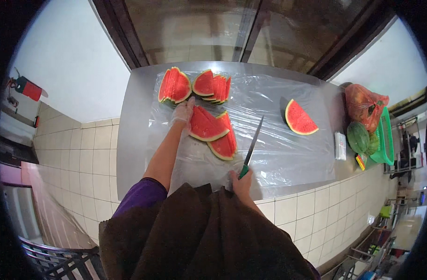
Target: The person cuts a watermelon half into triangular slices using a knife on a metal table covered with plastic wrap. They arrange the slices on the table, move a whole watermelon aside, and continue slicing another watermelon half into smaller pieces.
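My left hand (pixel 184 111), in a clear plastic glove, grips a large watermelon slice (pixel 208 123) at its left end; the thumb is hard to make out. That slice overlaps a fanned group of watermelon slices (pixel 223 145). Behind the hand stands a tight row of watermelon slices (pixel 174 85), with another sliced section (pixel 213 86) beside it. My right hand (pixel 242 179) holds a long kitchen knife (pixel 254 143) by its green handle, blade pointing away from me. Farther right, a watermelon wedge (pixel 300 118) lies apart on the plastic sheet (pixel 259 98).
The sheet covers much of a metal table (pixel 133 140). At its right end are a red bag of produce (pixel 364 105), a whole watermelon (pixel 357 137), a green basket (pixel 386 140), a white packet (pixel 340 146) and a yellow-red item (pixel 360 161). Glass doors (pixel 199 31) stand behind.
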Action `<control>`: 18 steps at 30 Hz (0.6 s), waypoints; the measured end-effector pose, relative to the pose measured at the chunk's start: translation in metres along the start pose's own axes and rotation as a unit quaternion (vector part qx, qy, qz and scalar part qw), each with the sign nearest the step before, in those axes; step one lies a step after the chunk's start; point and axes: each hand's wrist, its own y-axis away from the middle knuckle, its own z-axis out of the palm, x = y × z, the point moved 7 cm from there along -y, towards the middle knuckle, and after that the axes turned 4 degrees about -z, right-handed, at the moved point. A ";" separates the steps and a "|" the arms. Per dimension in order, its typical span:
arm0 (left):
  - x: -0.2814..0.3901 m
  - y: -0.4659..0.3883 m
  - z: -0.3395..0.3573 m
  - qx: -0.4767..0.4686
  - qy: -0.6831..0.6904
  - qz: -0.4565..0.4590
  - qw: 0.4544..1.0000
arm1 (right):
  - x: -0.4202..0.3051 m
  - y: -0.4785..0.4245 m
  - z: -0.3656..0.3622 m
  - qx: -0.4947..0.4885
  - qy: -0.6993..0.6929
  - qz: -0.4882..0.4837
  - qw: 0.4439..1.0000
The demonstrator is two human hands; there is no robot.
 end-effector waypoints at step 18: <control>0.008 0.048 0.044 -0.182 0.141 0.109 0.967 | -0.012 0.006 0.039 0.123 -0.329 -0.063 0.934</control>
